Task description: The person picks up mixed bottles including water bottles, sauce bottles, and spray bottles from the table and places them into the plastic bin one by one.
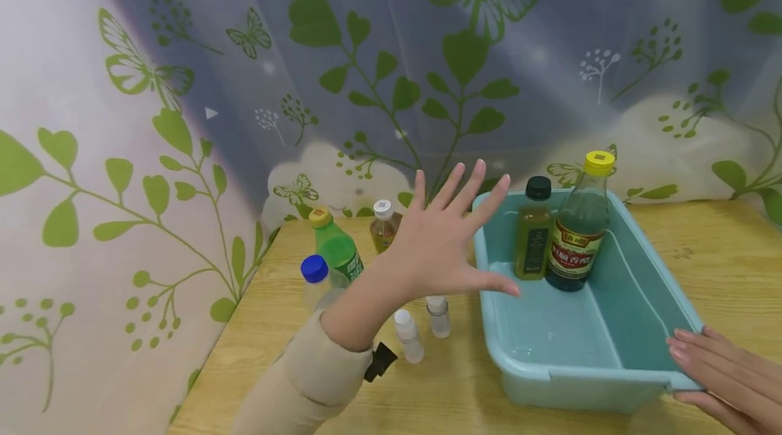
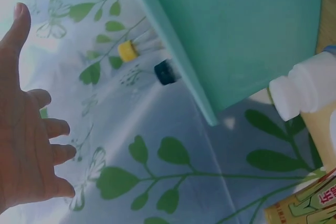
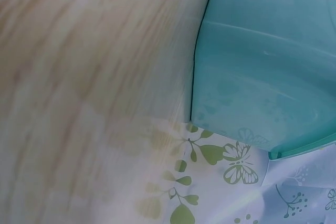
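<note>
- Wooden table (image 1: 702,252), backed by a leaf-printed curtain (image 1: 183,82).
- Teal tub (image 1: 525,367): placed on the table, two bottles (image 1: 579,231) held inside.
- Left hand (image 1: 440,245): fingers spread, nothing held, raised above small bottles (image 1: 408,333).
- Right hand (image 1: 727,374): fingers straight, laid against the tub's near corner.

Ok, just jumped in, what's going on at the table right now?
A person's left hand is spread open in the air, holding nothing, between loose bottles on the wooden table and a teal tub. The right hand rests flat against the tub's near corner. Two bottles stand inside the tub.
</note>
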The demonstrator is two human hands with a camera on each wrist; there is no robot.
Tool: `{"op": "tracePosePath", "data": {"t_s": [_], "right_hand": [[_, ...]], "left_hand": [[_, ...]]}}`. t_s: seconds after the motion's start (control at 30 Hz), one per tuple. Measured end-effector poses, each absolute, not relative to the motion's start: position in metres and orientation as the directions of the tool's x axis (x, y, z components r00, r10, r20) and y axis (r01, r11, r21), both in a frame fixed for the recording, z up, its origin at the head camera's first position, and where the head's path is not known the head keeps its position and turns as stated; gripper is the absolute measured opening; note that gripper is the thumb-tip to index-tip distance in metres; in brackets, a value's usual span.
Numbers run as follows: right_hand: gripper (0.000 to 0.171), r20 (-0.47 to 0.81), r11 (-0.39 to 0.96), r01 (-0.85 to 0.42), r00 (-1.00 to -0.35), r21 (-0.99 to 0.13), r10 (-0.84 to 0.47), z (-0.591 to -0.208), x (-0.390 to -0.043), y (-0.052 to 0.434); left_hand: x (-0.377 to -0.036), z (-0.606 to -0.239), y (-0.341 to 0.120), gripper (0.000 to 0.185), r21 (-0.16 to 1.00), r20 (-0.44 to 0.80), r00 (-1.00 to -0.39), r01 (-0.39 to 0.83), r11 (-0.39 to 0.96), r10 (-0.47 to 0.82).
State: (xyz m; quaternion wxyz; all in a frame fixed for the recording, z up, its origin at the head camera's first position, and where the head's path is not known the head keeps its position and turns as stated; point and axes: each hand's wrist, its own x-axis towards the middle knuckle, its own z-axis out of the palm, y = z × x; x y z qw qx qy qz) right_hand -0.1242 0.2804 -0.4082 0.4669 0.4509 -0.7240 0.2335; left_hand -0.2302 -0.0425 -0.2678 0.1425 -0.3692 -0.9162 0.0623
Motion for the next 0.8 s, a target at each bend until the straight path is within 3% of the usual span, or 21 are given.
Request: {"op": "tracePosePath", "data": {"t_s": [0.3, 0.5, 0.8], "right_hand": [[0.047, 0.881, 0.502, -0.86, -0.164, 0.092, -0.443, -0.402, -0.122, 0.276], [0.047, 0.897, 0.481, -0.871, -0.132, 0.098, -0.422, -0.405, -0.124, 0.274], [0.05, 0.9, 0.491, -0.864, -0.124, 0.109, -0.418, -0.408, -0.127, 0.276]], "left_hand": [[-0.228, -0.266, -0.061, 0.114, -0.179, 0.262, -0.711, 0.629, 0.757, 0.653], [-0.221, -0.265, -0.078, 0.117, -0.142, 0.309, -0.727, 0.602, 0.786, 0.613], [-0.212, -0.267, -0.107, 0.119, -0.147, 0.423, -0.704, 0.568, 0.81, 0.571]]}}
